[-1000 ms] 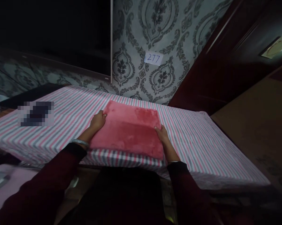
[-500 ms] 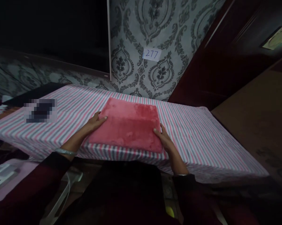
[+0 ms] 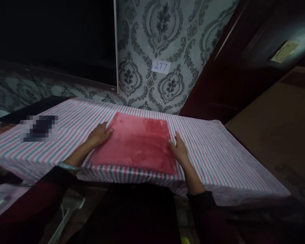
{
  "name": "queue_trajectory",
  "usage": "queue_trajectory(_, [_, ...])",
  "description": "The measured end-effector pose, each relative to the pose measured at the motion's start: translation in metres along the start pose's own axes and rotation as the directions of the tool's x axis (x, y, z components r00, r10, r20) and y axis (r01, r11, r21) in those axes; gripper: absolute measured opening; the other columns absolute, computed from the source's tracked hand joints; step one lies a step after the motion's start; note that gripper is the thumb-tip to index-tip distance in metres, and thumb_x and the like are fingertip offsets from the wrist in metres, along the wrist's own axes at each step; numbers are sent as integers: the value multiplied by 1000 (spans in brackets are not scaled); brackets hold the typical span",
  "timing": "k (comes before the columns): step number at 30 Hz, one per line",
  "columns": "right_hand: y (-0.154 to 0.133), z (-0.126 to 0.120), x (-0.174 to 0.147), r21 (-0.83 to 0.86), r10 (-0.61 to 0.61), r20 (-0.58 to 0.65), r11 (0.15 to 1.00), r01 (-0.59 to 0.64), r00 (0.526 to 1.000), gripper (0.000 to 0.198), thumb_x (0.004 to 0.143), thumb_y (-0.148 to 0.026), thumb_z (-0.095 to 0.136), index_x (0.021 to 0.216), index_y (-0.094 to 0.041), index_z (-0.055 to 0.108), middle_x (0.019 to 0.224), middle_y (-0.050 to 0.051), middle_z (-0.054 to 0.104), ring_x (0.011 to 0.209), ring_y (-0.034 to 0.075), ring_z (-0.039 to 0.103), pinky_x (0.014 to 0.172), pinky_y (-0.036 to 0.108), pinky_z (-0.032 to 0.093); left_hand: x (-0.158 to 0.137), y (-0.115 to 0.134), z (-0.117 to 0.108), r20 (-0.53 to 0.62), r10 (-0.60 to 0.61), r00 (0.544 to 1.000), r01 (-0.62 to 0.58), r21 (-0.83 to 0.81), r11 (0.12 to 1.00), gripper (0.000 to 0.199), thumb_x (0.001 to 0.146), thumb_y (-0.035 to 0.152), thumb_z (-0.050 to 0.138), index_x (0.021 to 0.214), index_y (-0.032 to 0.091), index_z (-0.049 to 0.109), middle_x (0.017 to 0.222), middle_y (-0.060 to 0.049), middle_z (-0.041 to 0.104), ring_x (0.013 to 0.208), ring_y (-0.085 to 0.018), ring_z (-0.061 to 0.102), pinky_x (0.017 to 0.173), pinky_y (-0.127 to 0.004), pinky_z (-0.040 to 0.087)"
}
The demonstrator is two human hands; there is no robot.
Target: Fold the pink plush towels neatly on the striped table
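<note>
In the middle of the frame we have a folded pink cloth (image 3: 135,144) lying flat on the desk (image 3: 218,159), which is covered by a sheet striped in pink, grey and white. The cloth sits near the desk's front edge, its near side running almost along that edge.

Our left hand (image 3: 99,134) rests at the cloth's left edge, left of centre in the frame, fingers loosely curled with the fingertips touching the plush; it presses against the side and does not pinch anything. Our right hand (image 3: 179,149) lies at the cloth's right edge, right of centre, palm down and fingers stretched out flat along the border, partly on the striped sheet; it grips nothing. Both forearms come up from the bottom of the frame in dark red sleeves, and a pale bangle (image 3: 67,166) circles the left wrist.

Behind the desk, a patterned grey wall carries a small white label reading 277 (image 3: 160,66) in the upper middle. A blurred dark patch (image 3: 39,128) lies on the sheet at the left of the frame
</note>
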State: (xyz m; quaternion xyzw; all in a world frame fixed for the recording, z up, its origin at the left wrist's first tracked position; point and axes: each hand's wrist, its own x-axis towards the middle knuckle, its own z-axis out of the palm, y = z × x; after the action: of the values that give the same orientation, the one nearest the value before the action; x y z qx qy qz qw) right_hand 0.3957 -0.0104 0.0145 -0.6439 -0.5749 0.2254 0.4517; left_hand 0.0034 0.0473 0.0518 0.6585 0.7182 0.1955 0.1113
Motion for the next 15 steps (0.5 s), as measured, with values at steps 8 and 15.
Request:
queue_trajectory(8, [-82,80,79,-458,-112,155,872,172,982,52,104,-34,44,155,-21,48,165,11,40,156,34,22,125,61,12,46,110,30,183,414,891,-432,65,900,61,101,39,44,157,15,43,168,-17,33,159,-30,24,128,-50,15])
queue_trajectory(15, [-44,93,86,-623,-88,158,764,168,984,49,106,-33,38,149,-20,56,154,13,54,150,36,33,123,60,16,75,81,66,148,295,944,-317,159,935,57,102,41,41,153,17,48,164,-17,42,156,-30,29,128,-50,10])
